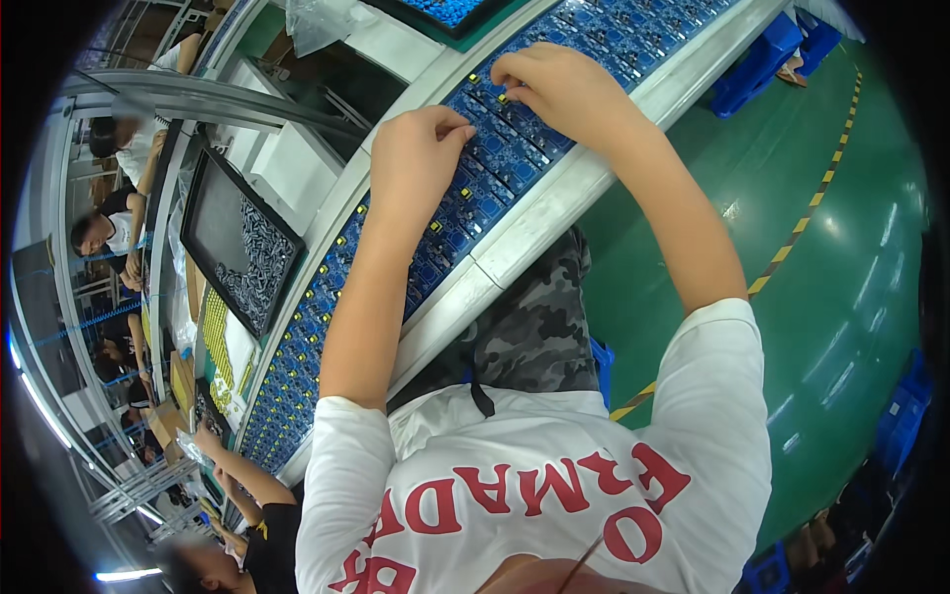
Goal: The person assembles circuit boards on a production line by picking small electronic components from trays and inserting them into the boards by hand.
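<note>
A long row of blue circuit boards (435, 238) with small yellow parts lies on a white-edged conveyor (534, 228) that runs diagonally from lower left to upper right. My left hand (421, 158) rests on the boards, its fingertips bunched together against one board (490, 148). My right hand (559, 84) is a little farther along the line, fingers curled down, tips pressing on a board beside a yellow part (505, 97). I see nothing between the fingers of either hand. The two hands are close together but do not touch.
A black tray of small metal parts (242, 252) stands beyond the belt. A co-worker's hand (208, 438) reaches to the line at lower left, and more people sit at far left. Blue bins (757, 59) and a yellow-black tape line (792, 247) are on the green floor.
</note>
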The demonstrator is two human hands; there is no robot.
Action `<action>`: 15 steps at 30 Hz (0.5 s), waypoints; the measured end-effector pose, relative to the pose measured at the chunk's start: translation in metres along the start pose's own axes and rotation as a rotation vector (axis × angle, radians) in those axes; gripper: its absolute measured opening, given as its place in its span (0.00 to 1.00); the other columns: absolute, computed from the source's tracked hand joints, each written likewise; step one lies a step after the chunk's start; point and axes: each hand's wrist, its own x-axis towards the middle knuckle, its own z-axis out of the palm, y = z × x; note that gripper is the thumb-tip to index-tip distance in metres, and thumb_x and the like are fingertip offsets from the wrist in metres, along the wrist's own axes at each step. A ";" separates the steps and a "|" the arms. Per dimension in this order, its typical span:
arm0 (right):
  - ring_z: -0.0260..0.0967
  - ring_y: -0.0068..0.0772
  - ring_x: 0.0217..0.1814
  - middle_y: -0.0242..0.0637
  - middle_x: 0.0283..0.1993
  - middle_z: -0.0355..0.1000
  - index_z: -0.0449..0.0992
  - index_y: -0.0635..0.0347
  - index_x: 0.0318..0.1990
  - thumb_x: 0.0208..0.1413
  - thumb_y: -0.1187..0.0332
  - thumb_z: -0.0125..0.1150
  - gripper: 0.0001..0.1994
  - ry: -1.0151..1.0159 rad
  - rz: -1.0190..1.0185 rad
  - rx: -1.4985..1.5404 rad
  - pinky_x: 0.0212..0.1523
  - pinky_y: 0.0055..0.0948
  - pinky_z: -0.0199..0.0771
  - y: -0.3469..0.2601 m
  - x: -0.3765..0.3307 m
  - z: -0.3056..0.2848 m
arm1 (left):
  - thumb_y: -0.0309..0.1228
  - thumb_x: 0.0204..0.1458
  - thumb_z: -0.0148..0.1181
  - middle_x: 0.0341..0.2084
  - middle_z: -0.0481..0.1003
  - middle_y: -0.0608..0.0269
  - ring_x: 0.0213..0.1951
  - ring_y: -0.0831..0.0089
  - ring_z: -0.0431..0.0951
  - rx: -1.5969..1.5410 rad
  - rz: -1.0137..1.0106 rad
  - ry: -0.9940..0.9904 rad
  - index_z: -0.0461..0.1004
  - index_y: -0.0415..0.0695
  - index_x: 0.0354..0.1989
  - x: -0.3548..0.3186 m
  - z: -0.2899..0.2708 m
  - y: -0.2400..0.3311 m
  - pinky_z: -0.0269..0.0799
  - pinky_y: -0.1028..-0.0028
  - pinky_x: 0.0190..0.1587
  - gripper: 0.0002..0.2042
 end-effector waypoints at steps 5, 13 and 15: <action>0.74 0.40 0.41 0.36 0.34 0.75 0.76 0.57 0.40 0.53 0.72 0.65 0.08 0.047 -0.009 0.011 0.42 0.36 0.75 -0.001 -0.003 -0.003 | 0.31 0.49 0.66 0.27 0.81 0.51 0.31 0.56 0.82 0.038 0.009 0.036 0.84 0.41 0.32 -0.001 0.004 0.002 0.76 0.64 0.38 0.07; 0.74 0.40 0.40 0.37 0.35 0.75 0.76 0.57 0.40 0.54 0.70 0.65 0.07 0.048 0.000 0.003 0.40 0.35 0.75 0.000 -0.003 -0.004 | 0.30 0.49 0.65 0.26 0.81 0.51 0.30 0.56 0.82 0.057 0.025 0.043 0.84 0.41 0.32 -0.002 0.003 0.004 0.76 0.65 0.38 0.07; 0.74 0.40 0.39 0.37 0.35 0.75 0.76 0.57 0.39 0.54 0.70 0.65 0.07 0.044 0.007 0.007 0.40 0.35 0.75 0.000 -0.004 -0.004 | 0.30 0.49 0.65 0.26 0.81 0.51 0.30 0.56 0.82 0.047 0.019 0.032 0.84 0.40 0.32 0.000 0.002 0.002 0.76 0.65 0.38 0.07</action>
